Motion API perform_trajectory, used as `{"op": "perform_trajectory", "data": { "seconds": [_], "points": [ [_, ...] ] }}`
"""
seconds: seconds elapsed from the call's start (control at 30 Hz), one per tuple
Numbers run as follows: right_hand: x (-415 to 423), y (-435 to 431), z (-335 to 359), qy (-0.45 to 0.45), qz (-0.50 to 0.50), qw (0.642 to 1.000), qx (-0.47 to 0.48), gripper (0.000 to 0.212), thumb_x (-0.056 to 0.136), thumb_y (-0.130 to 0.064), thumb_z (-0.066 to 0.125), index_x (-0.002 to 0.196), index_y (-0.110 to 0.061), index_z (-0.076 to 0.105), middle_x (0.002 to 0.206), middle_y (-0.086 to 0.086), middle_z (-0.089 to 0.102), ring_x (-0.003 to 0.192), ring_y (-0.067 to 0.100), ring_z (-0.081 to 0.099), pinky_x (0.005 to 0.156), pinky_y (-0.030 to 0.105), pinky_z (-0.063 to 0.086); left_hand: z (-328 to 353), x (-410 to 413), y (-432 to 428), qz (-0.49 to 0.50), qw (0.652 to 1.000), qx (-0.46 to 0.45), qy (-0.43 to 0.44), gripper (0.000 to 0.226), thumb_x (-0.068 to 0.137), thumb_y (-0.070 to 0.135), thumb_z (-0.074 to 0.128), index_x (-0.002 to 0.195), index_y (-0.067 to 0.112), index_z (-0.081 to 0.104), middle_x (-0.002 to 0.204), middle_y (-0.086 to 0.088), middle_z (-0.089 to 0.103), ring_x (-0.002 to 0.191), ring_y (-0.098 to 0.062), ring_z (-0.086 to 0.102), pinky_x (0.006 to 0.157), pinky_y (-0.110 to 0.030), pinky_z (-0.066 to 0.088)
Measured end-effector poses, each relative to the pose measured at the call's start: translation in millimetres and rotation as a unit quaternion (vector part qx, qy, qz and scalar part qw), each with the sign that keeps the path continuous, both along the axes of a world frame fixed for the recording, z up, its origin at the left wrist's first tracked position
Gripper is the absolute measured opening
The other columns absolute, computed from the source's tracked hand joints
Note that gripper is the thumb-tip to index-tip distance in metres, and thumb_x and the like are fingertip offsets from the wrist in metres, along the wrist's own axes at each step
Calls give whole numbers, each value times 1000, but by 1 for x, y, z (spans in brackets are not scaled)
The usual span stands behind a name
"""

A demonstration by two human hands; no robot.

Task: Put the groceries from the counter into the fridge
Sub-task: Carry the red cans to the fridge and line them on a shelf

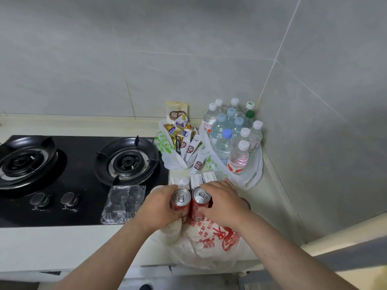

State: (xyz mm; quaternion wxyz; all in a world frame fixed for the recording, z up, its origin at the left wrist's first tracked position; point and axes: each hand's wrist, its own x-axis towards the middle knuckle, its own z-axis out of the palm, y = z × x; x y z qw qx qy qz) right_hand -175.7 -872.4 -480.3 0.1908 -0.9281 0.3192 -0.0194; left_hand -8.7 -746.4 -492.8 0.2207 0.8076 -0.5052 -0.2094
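Light is soft, cool and rather dim, falling from above with no hard shadows. Where the left hand (161, 203) and right hand (222, 203) grip the red cans (181, 199), the can tops catch a pale shine. Left of the grip, the black hob (83, 215) shows dull reflections and the clear tray (123, 204) glints. Beyond the grip, tile lines on the wall (188, 59) bow with wide-angle distortion. Below the grip, the frame's bottom edge blurs.

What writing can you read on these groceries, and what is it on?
"椰": cream snack pouch by the wall.
"Wahaha", probably: red label on the nearest clear water bottle.
Too blurred: red print on the near white plastic bag, green print on the far white bag, white sachets, red drink cans.
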Motion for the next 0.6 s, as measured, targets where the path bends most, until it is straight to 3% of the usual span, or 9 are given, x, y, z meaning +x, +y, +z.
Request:
{"op": "perform_trajectory", "data": {
  "seconds": [0.13,0.27,0.33,0.47,0.6],
  "points": [
    [4,-4,-4,14,11,1000,-6,58,82,-44,66,136,-29,50,135,-13,50,130,14,40,121,36,9,-10,8,-5,-9,998,6,-61,51,60,56,71,101,29,61,94,11,63,93,-16,58,80,-34,48],
    [6,-8,-6,52,10,998,-22,69,81,-49,65,143,-28,42,140,-12,45,136,15,35,123,41,3,-15,11,-10,-15,996,25,-86,46,55,66,62,89,36,54,84,16,51,84,-14,54,72,-29,38],
    [9,-9,-6,73,11,997,-29,71,81,-51,65,144,-28,41,139,-11,47,137,16,34,123,43,-2,-18,12,-11,-9,995,33,-95,45,57,65,65,89,36,54,85,16,50,88,-14,54,74,-29,35],
    [13,-11,-7,81,10,996,-38,64,76,-53,67,133,-27,50,130,-10,52,134,18,36,123,48,-3,-22,6,-14,5,993,44,-110,60,60,65,71,112,38,56,104,15,58,104,-14,53,92,-30,35],
    [16,-11,-8,78,1,997,-29,59,74,-51,69,126,-28,53,125,-10,56,132,18,38,123,47,0,-20,4,-17,27,994,39,-97,53,58,61,73,103,36,59,97,14,59,100,-14,53,89,-29,34]
  ]
}}
